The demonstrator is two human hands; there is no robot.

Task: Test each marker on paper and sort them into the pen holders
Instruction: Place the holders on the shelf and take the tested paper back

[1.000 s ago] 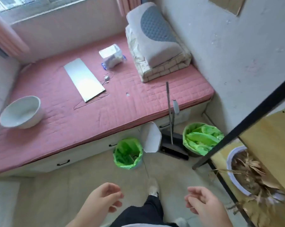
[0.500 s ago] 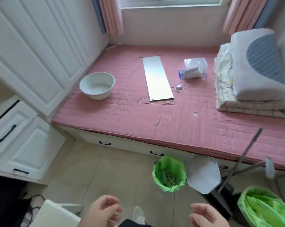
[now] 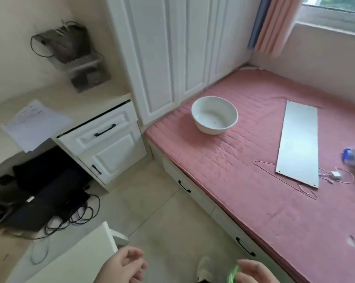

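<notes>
No markers or pen holders show in the head view. A stack of white paper sheets (image 3: 34, 124) lies on the cream desk (image 3: 74, 99) at the left, hanging over its edge. My left hand (image 3: 121, 266) hangs at the bottom centre with fingers loosely curled and holds nothing. My right hand (image 3: 254, 271) is at the bottom edge, fingers relaxed and empty, with a blurred green patch beside it.
A pink mattress (image 3: 264, 201) fills the right, bearing a white bowl (image 3: 214, 115), a white board (image 3: 299, 142) and a charger cable (image 3: 336, 176). White drawers (image 3: 105, 144) stand by the desk. Black gear and tangled cables (image 3: 49, 201) lie under it. A white panel (image 3: 76, 260) is near my left hand.
The view has swung left: the bins, broom and folded bedding have left the frame, and the desk, papers and wardrobe doors have come in. Both hands stay low and empty.
</notes>
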